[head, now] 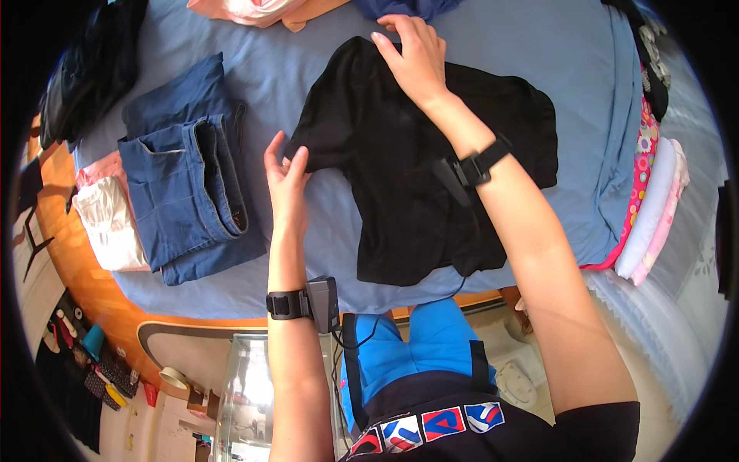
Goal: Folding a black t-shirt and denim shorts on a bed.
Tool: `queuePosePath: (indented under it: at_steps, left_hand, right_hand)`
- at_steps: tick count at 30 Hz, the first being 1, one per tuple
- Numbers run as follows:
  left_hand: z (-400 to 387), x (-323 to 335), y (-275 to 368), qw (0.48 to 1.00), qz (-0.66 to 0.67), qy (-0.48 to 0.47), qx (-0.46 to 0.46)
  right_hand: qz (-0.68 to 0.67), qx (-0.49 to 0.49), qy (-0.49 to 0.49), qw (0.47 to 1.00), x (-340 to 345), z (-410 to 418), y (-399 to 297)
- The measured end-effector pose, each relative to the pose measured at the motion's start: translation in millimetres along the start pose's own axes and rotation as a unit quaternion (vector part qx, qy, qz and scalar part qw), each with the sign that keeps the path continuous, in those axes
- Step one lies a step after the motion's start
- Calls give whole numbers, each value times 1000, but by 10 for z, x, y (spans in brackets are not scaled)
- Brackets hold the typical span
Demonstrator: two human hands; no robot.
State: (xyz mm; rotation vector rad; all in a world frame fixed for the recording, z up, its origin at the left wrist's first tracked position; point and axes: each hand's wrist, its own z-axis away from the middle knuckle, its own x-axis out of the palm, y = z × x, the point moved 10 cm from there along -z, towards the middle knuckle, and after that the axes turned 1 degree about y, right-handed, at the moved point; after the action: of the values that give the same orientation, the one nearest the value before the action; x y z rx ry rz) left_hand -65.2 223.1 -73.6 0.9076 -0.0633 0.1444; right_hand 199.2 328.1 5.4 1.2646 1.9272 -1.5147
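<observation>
A black short-sleeved garment (398, 173) lies spread on the blue bed sheet (323, 231) before me. At the end of its left sleeve is my left hand (287, 179), thumb and fingers around the sleeve's edge; whether they pinch the cloth cannot be told. My right hand (415, 60) is over the garment's upper edge, with its fingers spread and curved and nothing visibly held. Each of my wrists bears a black strap with a small device. The right forearm hides part of the garment.
Folded blue jeans (167, 190) lie left of the garment, beside a folded white garment (109, 225). Dark clothing (92, 75) is at the upper left, pink cloth (248, 8) and dark blue cloth (398, 7) at the top. Folded bedding (652, 213) lies along the right edge.
</observation>
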Motion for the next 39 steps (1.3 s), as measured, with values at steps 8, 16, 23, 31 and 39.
queuePosePath:
  at_steps: [8, 16, 23, 31, 39]
  left_hand:
    - [56, -78, 387, 951, -251, 89, 157]
    - [725, 1477, 432, 639, -608, -118, 456]
    - [616, 1786, 94, 598, -664, -129, 429]
    - [614, 2026, 538, 580, -613, -63, 532]
    - [443, 2512, 296, 471, -722, -208, 463]
  right_hand:
    - [-70, 158, 55, 983, -1171, 714, 851]
    - [85, 240, 40, 966, -2062, 1448, 1819]
    - [153, 174, 9, 973, -2035, 1399, 1634]
    - [139, 67, -76, 985, -1748, 1542, 1002]
    - [80, 15, -220, 972, -1311, 1613, 811]
